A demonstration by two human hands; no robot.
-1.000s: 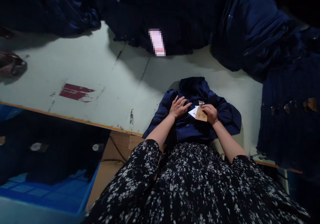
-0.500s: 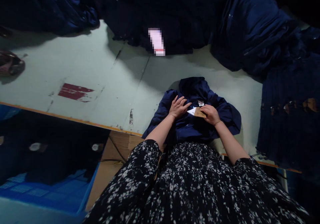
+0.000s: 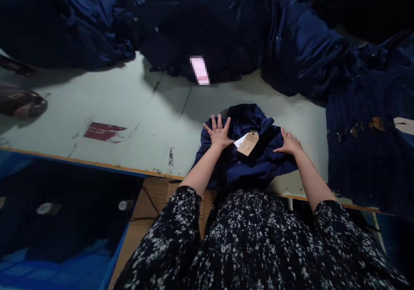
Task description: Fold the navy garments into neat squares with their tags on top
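A navy satin-like jacket [image 3: 255,165] lies bunched on the table, its collar toward the far side. On its chest rest a brown kraft hang tag [image 3: 247,144] and a white tag [image 3: 240,141], which partly overlap. My left hand [image 3: 219,132] sits flat on the jacket's left side, fingers spread, holding nothing. My right hand [image 3: 289,143] presses lightly on the jacket's right edge, its fingers apart and empty. Neither hand touches the tags.
The pale green table [image 3: 129,113] has an orange front edge and a red paint mark [image 3: 103,132]. Navy garment piles [image 3: 300,53] line its far and right sides. Below the edge are a cardboard box [image 3: 152,195] and a blue crate [image 3: 48,255].
Both hands have let go of the tags and moved apart, opening flat on the jacket. The brown tag now lies uncovered on the jacket. The view has shifted slightly.
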